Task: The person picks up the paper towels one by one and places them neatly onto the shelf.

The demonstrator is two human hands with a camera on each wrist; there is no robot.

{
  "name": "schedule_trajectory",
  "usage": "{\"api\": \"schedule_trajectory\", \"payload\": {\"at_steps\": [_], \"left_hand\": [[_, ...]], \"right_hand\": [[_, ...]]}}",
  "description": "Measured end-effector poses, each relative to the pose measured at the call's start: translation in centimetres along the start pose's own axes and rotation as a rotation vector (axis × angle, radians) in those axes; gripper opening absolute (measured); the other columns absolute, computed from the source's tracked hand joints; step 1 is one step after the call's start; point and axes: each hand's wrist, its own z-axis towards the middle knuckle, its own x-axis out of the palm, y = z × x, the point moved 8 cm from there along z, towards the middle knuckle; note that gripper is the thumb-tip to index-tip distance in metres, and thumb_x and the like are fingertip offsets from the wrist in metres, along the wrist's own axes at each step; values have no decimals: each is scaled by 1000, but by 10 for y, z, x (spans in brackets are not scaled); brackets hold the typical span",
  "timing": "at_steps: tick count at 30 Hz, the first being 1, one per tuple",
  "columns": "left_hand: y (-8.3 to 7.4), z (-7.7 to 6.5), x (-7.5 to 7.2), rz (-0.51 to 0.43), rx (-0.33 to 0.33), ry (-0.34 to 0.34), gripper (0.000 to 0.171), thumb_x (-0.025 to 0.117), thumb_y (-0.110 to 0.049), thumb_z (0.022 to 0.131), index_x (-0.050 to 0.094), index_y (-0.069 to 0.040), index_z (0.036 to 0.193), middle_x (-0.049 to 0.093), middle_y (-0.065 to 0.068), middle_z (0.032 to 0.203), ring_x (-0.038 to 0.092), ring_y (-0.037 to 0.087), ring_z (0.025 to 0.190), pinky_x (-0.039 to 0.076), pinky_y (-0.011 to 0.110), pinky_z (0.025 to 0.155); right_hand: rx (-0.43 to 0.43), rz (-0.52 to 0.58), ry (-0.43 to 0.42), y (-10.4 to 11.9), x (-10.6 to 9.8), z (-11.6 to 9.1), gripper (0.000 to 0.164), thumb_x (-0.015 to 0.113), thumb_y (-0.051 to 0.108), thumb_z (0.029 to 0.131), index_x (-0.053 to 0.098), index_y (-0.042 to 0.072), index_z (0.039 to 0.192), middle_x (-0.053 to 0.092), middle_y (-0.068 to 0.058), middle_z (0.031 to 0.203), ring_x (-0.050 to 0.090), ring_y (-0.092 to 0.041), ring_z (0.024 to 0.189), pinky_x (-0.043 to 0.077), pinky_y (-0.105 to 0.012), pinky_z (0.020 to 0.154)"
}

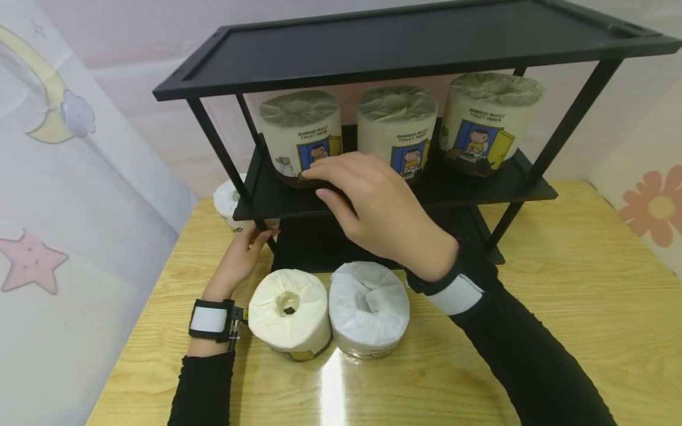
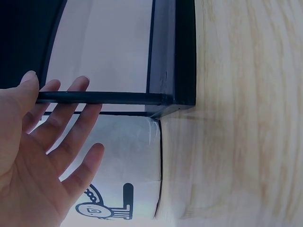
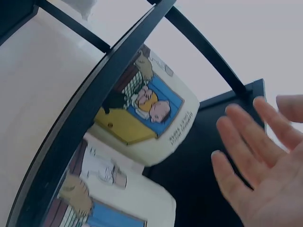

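Observation:
My left hand (image 1: 242, 254) is at the lower front left post (image 2: 109, 97) of a black rack. Its thumb and spread fingers lie about the post, fingers nearly straight. Just beyond those fingers, a white toilet roll (image 2: 128, 146) with a printed drawing stands beside the rack. My right hand (image 1: 375, 207) hovers before the middle shelf (image 1: 479, 192), fingers loosely bent and nothing in them. Three wrapped toilet rolls stand on that shelf: a left one (image 1: 298, 133), a middle one (image 1: 391, 130) and a right one (image 1: 485, 127). The right wrist view shows this hand (image 3: 265, 156) with fingers apart.
Two more toilet rolls stand upright on the wooden table (image 1: 575, 307) before the rack, a cream one (image 1: 309, 307) and a white one (image 1: 367, 343). The rack's black top board (image 1: 405, 47) overhangs the shelf rolls. Patterned cloth (image 1: 128, 148) hangs behind and at the left.

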Motion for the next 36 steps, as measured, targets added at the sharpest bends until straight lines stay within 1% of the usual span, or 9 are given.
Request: {"api": "schedule_trajectory", "payload": {"at_steps": [3, 6, 18, 21, 25, 27, 30, 32, 36], "left_hand": [[1, -1, 0, 3, -8, 1, 34, 43, -30, 107, 52, -7, 130, 62, 16, 128, 51, 32, 127, 38, 51, 106], [1, -1, 0, 8, -16, 2, 35, 43, -32, 107, 52, -8, 130, 62, 15, 128, 51, 32, 127, 38, 52, 106], [-1, -2, 2, 1, -19, -1, 38, 42, -32, 107, 52, -6, 132, 61, 15, 129, 51, 33, 127, 38, 53, 105], [-1, -2, 3, 2, -13, -1, 38, 42, -32, 107, 52, -5, 132, 61, 15, 129, 51, 33, 127, 38, 53, 106], [-1, -2, 2, 2, -11, -2, 37, 42, -33, 107, 52, -7, 132, 61, 14, 129, 51, 32, 126, 38, 52, 106], [-1, -2, 2, 3, -8, -5, 36, 43, -33, 107, 53, -7, 131, 62, 14, 129, 52, 32, 126, 38, 52, 106], [-2, -2, 1, 1, -6, -6, 35, 43, -31, 107, 53, -7, 130, 62, 15, 128, 52, 32, 126, 38, 52, 106], [-2, -3, 1, -1, -5, -6, 34, 43, -30, 107, 53, -7, 130, 62, 15, 128, 52, 32, 127, 38, 52, 107], [-2, -3, 0, 0, -1, -4, 34, 44, -28, 107, 53, -6, 130, 62, 16, 128, 52, 32, 126, 38, 52, 107]], "right_hand": [[-37, 7, 8, 3, -5, -11, 28, 64, 12, 97, 67, 6, 123, 66, -7, 123, 57, -25, 119, 39, -38, 107], [-40, 16, 1, 2, -11, -22, 29, 67, 12, 95, 67, 5, 123, 66, -8, 124, 57, -25, 119, 39, -39, 107], [68, 10, -72, -21, -39, -68, 34, 69, 7, 92, 66, 3, 125, 66, -11, 126, 57, -28, 120, 40, -42, 104], [95, 5, -108, -27, -49, -78, 31, 62, 21, 99, 66, 2, 124, 66, -12, 125, 58, -29, 119, 41, -39, 104], [130, -29, -178, -35, -67, -89, 48, 48, 40, 105, 66, -1, 122, 66, -14, 124, 60, -31, 115, 41, -31, 105], [147, -44, -203, -39, -74, -94, 51, 47, 42, 105, 66, -2, 122, 66, -15, 124, 60, -32, 114, 40, -29, 106], [170, -62, -205, -44, -82, -101, 53, 46, 43, 105, 64, -3, 125, 65, -15, 126, 59, -33, 116, 39, -28, 107], [204, -72, -200, -48, -87, -107, 56, 46, 45, 104, 63, -3, 127, 65, -16, 127, 58, -29, 119, 37, -26, 108], [269, -52, -280, -54, -102, -117, 55, 51, 45, 102, 65, -4, 124, 67, -18, 121, 57, -12, 120, 38, -22, 105]]}}
